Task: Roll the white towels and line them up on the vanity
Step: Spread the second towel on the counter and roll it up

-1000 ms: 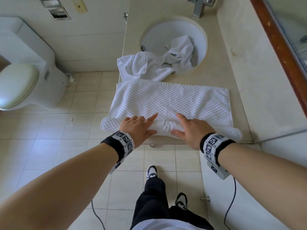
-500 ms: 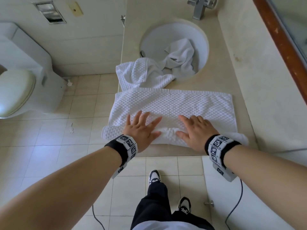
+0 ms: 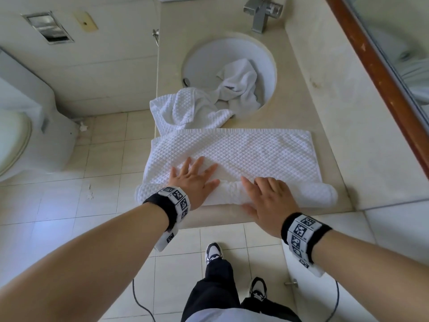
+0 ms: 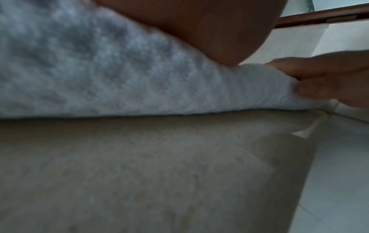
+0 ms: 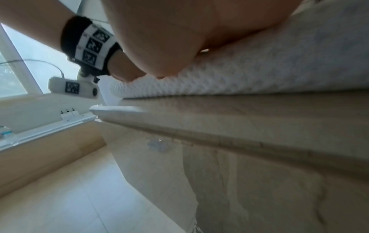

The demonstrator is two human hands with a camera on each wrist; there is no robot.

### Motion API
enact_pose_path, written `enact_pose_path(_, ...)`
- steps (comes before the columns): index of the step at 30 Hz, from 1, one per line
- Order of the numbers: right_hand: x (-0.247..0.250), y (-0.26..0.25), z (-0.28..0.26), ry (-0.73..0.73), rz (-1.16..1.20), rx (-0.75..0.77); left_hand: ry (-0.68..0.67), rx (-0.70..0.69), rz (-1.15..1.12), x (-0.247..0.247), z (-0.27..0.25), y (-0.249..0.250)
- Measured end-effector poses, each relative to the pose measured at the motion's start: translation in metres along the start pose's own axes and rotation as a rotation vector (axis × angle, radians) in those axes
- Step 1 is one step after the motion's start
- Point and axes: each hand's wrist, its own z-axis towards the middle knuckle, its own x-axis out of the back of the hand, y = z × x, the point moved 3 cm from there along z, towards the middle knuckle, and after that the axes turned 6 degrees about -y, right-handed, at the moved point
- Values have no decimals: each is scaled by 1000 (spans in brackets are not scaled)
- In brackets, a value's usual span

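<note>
the step in hand looks like the rolling itself: a white waffle-weave towel (image 3: 234,154) lies spread across the front of the vanity (image 3: 308,96), and its near edge is already turned into a low roll (image 3: 232,194) running along the counter's front lip. the left end of that roll pokes out past the counter's side edge, over the floor.

the left hand (image 3: 193,182) lies flat on the roll with fingers straight and fanned, pressing down and gripping nothing. the right hand (image 3: 267,198) is also laid palm-down on the roll, fingers extended and only slightly bent; in the left wrist view its thumb and fingers (image 4: 319,78) press against the roll's side, more a push than a pinch.

as i judge it, the task is early: most of this towel is still flat. the next move calls for both palms to push the roll evenly away toward the basin, keeping the two ends level so the roll does not cone, and keeping the overhanging left end from sagging.

the round sink basin (image 3: 269,59) holds part of a second white towel (image 3: 209,105), crumpled; the rest of it spills over the rim onto the counter just behind the flat towel, touching its far edge. a chrome faucet (image 3: 262,13) stands behind the basin.
</note>
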Motion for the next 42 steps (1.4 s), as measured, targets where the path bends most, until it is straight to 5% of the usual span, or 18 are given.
enact_pose_path(8,-1,4,8,12,-54,-20,283,-38,70,-20,-46,16)
enact_pose_path(15,7,10,21,-48,-63,-18,402,-66,140,-41,-52,23)
enact_pose_path(31,7,13,15,-254,269,43,232,-94,60,-28,-54,25)
enact_pose_path(36,5,13,22,-240,224,16,149,-136,1,-19,-36,18)
enact_pose_path(42,9,18,38,-166,35,-27,201,-137,119,-10,-21,14)
